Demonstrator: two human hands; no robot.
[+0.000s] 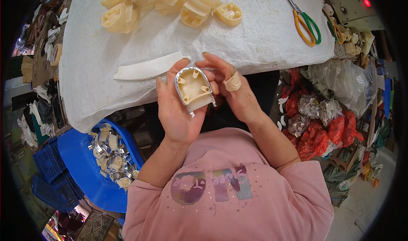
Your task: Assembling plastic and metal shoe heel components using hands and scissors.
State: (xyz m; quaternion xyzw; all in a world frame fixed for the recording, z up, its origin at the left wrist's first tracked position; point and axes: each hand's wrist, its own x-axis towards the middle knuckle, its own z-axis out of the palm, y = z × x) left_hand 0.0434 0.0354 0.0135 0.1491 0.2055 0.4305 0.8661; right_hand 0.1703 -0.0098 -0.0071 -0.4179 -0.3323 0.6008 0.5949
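A cream plastic shoe heel (193, 86), hollow with small posts inside, is edged by a shiny silver strip (177, 84). The strip's two ends stick out past the heel's straight side. My left hand (180, 117) cradles the heel, its fingers wrapped behind and showing along the right edge. Close by on the right, my right hand (240, 94) has its upper fingers stretched out past the heel's rounded end; its thumb is hidden. A beige piece of tape (233, 82) covers part of one right finger. Just beyond the hands, a curved white strip (146, 67) lies on the table.
Several cream heels (195, 9) sit at the far side of the white-covered table (267, 41). Scissors (304, 22) with orange and green handles lie far right. A blue tub (76, 151) of silver-edged heels stands lower left. Red bags (314, 139) are at right.
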